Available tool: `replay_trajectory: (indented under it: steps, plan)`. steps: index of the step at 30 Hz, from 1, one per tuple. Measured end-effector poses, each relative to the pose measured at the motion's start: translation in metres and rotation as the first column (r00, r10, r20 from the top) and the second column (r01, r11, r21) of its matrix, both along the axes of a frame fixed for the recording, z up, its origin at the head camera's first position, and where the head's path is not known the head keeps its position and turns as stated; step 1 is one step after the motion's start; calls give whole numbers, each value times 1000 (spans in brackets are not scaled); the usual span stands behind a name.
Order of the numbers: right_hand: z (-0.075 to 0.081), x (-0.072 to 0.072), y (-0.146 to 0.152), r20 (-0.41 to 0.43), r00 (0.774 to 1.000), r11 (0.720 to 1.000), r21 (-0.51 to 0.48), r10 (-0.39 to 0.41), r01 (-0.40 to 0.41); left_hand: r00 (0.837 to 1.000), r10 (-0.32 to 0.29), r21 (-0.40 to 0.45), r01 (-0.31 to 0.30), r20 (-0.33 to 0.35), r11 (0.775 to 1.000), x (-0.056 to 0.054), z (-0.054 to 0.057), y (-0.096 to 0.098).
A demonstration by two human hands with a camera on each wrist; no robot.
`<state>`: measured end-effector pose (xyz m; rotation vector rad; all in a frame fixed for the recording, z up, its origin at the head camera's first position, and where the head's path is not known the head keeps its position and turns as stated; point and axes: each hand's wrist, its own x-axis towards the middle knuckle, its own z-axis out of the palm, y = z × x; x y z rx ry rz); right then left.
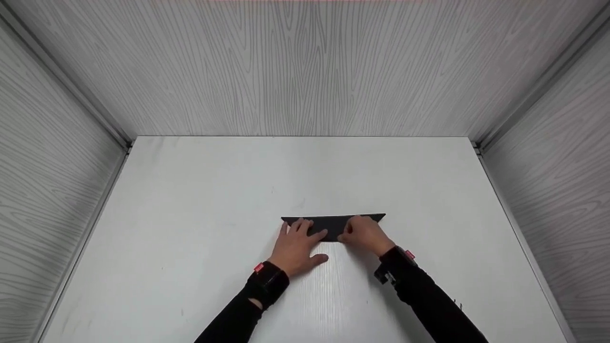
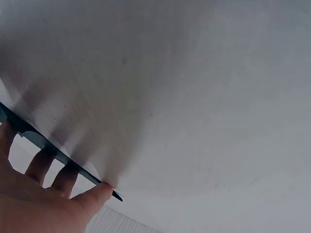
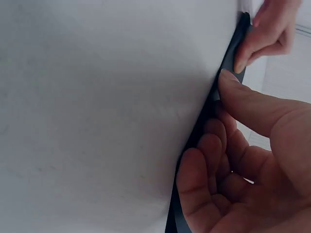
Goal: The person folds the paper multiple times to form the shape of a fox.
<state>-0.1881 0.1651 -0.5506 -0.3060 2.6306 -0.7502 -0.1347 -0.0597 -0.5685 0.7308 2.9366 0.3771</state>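
A black sheet, apparently folded paper [image 1: 329,223], lies on the white tabletop as a narrow strip with pointed ends, its long side away from me. My left hand [image 1: 294,250] rests on its left part with fingers spread and fingertips pressing down; the thumb sticks out over the table. At the right part, my right hand [image 1: 366,234] has its fingers curled and pinches the near edge of the sheet between thumb and forefinger. The right wrist view shows the thumb at the fold of the black paper [image 3: 232,57]. Both hands cover parts of the sheet.
The white tabletop [image 1: 205,190] spreads around the sheet. A grey wood-grain panel [image 1: 305,71] rises behind it, with similar panels at left [image 1: 47,190] and right [image 1: 562,181]. Both wrists wear black bands [image 1: 269,281] over dark sleeves.
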Motion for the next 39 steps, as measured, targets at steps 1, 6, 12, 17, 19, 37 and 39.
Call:
replay_trajectory:
  steps: [1, 6, 12, 17, 19, 37, 39]
  plan:
    - [0, 0, 0, 4, 1000, 1000, 4, 0, 0, 1000, 3, -25, -3, -16, 1000, -1, 1, 2]
    - [2, -1, 0, -10, 1000, 1000, 13, 27, -27, 992, 4, -148, -24, -129, 989, -5, 6, 16]
    - [4, -1, -1, -34, 997, 998, 1, 67, -67, 989, 87, -48, -93, -115, 994, -14, 8, 29]
    - [6, -3, -4, 6, 998, 998, 20, 66, -66, 983, 177, 127, -171, -39, 977, -19, 3, 37]
    - [7, -3, -6, 14, 998, 998, 27, 65, -65, 977, 213, 155, -207, -25, 966, -20, 1, 39]
    - [7, -4, -6, 34, 997, 997, 25, 75, -76, 948, 312, 321, -315, 60, 893, -21, -10, 40]
    - [5, -3, -6, 35, 997, 998, 17, 68, -69, 945, 318, 340, -326, 81, 882, -22, -11, 38]
